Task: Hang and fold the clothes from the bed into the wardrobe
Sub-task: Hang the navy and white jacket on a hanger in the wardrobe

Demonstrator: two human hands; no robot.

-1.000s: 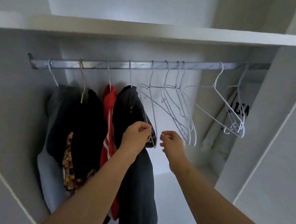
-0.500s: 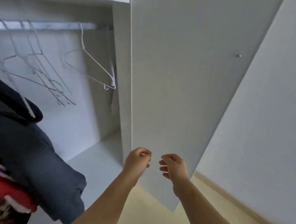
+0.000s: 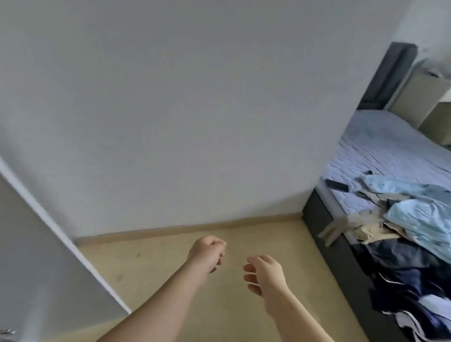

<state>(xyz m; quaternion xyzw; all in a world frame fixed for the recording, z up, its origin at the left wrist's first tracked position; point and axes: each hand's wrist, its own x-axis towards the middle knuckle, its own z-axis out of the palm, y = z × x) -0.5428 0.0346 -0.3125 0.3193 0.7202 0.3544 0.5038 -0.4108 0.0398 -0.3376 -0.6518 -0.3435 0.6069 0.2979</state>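
Observation:
A pile of clothes lies on the bed (image 3: pixel 382 153) at the right: a light blue garment (image 3: pixel 431 218) on top, a beige one (image 3: pixel 372 231) under it, and dark navy pieces (image 3: pixel 407 269) nearer to me. My left hand (image 3: pixel 207 252) hovers over the floor with its fingers curled into a loose fist and holds nothing. My right hand (image 3: pixel 264 273) is beside it, fingers relaxed and slightly bent, also holding nothing. Both hands are well left of the bed. The inside of the wardrobe is out of view.
A white wardrobe door (image 3: pixel 32 252) slants across the lower left. A plain white wall fills the middle. The pale wooden floor (image 3: pixel 237 315) runs to the dark bed frame (image 3: pixel 345 260). A small black flat object (image 3: pixel 337 186) lies on the mattress. A dark headboard (image 3: pixel 388 74) stands behind.
My view has swung right from the wardrobe rail and hangers, past the door, to the wall and bed. Both hands left the hangers and dropped, holding nothing.

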